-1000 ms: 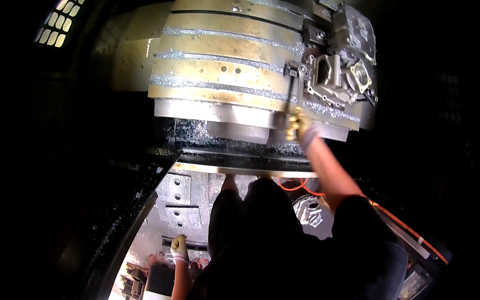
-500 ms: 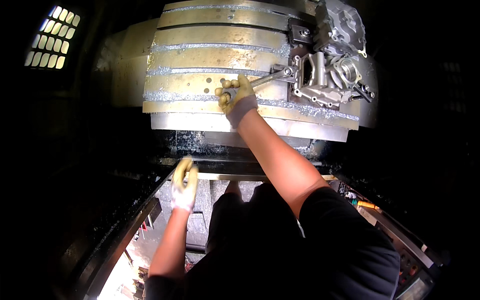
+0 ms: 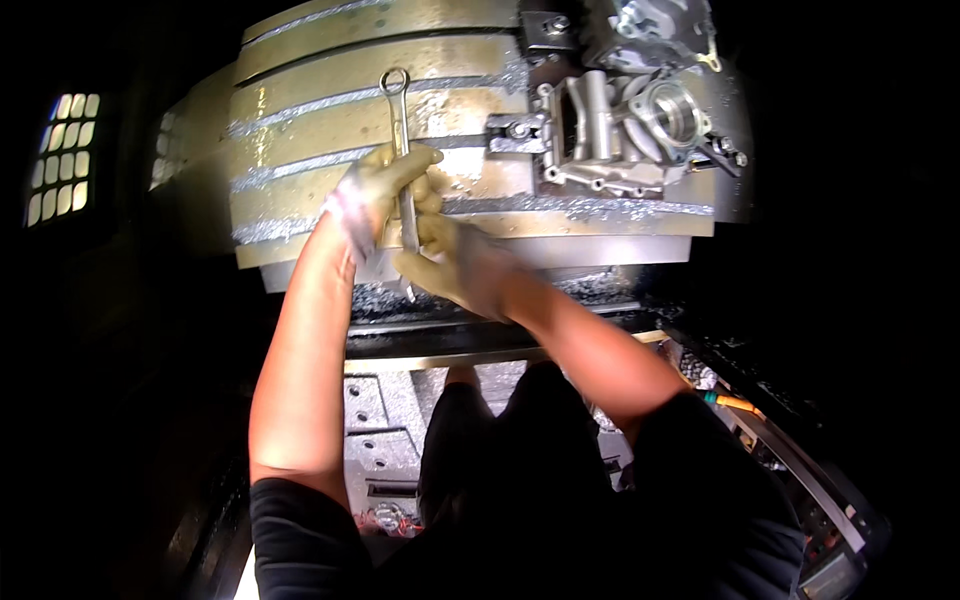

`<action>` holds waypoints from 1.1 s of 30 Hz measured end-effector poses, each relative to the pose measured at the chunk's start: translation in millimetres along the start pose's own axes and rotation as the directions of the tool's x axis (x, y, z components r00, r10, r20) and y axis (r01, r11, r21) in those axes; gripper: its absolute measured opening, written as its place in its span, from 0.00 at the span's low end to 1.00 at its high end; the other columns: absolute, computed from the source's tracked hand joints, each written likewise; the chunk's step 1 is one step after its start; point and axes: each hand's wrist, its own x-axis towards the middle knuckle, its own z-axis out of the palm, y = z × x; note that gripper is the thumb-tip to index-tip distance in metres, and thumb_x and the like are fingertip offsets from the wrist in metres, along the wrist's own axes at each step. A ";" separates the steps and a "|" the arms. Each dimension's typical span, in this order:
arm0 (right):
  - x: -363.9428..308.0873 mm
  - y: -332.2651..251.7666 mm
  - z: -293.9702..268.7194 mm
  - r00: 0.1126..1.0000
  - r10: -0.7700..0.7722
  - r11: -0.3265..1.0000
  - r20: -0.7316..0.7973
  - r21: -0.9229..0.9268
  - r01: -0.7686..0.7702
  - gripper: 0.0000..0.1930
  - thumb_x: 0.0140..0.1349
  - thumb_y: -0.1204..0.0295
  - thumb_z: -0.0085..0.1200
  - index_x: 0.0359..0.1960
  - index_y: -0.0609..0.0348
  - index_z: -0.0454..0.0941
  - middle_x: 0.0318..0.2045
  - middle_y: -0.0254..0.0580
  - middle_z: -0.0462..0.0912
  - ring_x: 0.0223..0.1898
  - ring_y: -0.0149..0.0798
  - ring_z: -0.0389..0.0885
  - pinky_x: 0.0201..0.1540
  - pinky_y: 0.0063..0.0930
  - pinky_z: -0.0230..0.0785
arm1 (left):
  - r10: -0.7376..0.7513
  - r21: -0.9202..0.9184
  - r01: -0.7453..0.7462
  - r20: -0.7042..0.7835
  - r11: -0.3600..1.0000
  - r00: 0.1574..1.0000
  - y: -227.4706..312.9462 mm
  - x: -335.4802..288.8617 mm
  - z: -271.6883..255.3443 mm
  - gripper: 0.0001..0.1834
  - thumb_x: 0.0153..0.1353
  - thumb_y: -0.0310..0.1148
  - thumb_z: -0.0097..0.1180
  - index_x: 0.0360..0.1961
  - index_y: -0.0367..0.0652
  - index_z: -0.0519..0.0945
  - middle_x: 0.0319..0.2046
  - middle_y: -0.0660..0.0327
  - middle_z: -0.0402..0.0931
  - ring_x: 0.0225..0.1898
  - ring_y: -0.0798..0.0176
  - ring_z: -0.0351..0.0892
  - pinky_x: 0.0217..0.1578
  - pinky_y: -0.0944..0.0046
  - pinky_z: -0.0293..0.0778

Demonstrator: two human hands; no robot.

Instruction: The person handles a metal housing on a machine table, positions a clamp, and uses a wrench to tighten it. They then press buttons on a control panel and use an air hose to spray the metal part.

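A long steel wrench (image 3: 403, 150) stands nearly upright in the picture, its ring end up over the slotted table. Around its middle my left hand (image 3: 385, 190) is closed, in a pale yellowish glove. My right hand (image 3: 445, 262), gloved too and smeared at the wrist, is at the wrench's lower part. Its thumb lies across the shaft and its fingers curl beside it. To the right, a dark clamp (image 3: 518, 132) with a bolt and nut presses against a grey cast-metal housing (image 3: 605, 135) with a round bored opening.
The slotted metal machine table (image 3: 320, 105) carries shiny chips in its grooves. Behind the housing stands a second casting (image 3: 655, 35), with another bolted clamp (image 3: 548, 32) at its left. A dark ledge (image 3: 440, 340) runs between the table and my legs.
The wrench has come off the clamp's nut and swung upright, leftward. My left hand has risen from the ledge to grip it. My right hand has moved down towards me.
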 end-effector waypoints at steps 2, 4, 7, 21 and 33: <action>-12.8 26.9 -63.0 0.901 -0.315 0.940 -0.298 -0.230 0.253 0.11 0.66 0.72 0.57 0.47 0.61 0.79 0.33 0.49 0.84 0.33 0.41 0.84 0.38 0.36 0.78 | 0.023 -0.181 -0.001 0.120 0.983 0.993 1.4 16.0 7.3 0.26 0.75 0.48 0.50 0.56 0.34 0.76 0.17 0.68 0.63 0.16 0.70 0.62 0.19 0.66 0.65; -24.1 9.4 -143.7 0.702 -0.626 0.589 -0.339 -0.796 0.142 0.20 0.65 0.63 0.59 0.55 0.60 0.77 0.48 0.53 0.82 0.50 0.52 0.80 0.56 0.45 0.71 | -0.105 0.009 0.105 0.084 0.994 0.991 9.5 19.8 22.8 0.23 0.77 0.48 0.47 0.51 0.35 0.78 0.16 0.71 0.54 0.15 0.73 0.52 0.17 0.67 0.58; -18.6 12.8 -201.1 0.679 -0.578 0.443 -0.453 -0.873 -0.205 0.31 0.66 0.48 0.57 0.66 0.50 0.72 0.67 0.51 0.72 0.71 0.61 0.65 0.74 0.56 0.51 | -0.231 0.255 0.193 0.125 0.947 0.965 47.0 52.4 42.1 0.32 0.74 0.62 0.39 0.33 0.41 0.75 0.11 0.70 0.56 0.08 0.69 0.55 0.11 0.62 0.65; -3.6 25.8 -209.9 0.725 -0.489 0.555 -0.485 -0.814 -0.171 0.33 0.62 0.47 0.62 0.65 0.48 0.75 0.69 0.49 0.71 0.72 0.62 0.64 0.72 0.59 0.53 | -0.253 0.300 0.222 0.069 0.928 0.965 104.3 187.9 107.9 0.28 0.77 0.57 0.39 0.31 0.48 0.77 0.15 0.71 0.62 0.13 0.70 0.56 0.15 0.63 0.62; -4.6 24.1 -209.3 0.710 -0.493 0.578 -0.504 -0.799 -0.166 0.31 0.59 0.51 0.65 0.62 0.49 0.78 0.69 0.50 0.72 0.71 0.61 0.65 0.72 0.57 0.54 | -0.326 0.290 0.295 0.062 0.910 0.943 112.2 189.6 110.5 0.27 0.77 0.58 0.40 0.29 0.49 0.75 0.14 0.74 0.60 0.12 0.72 0.56 0.12 0.64 0.59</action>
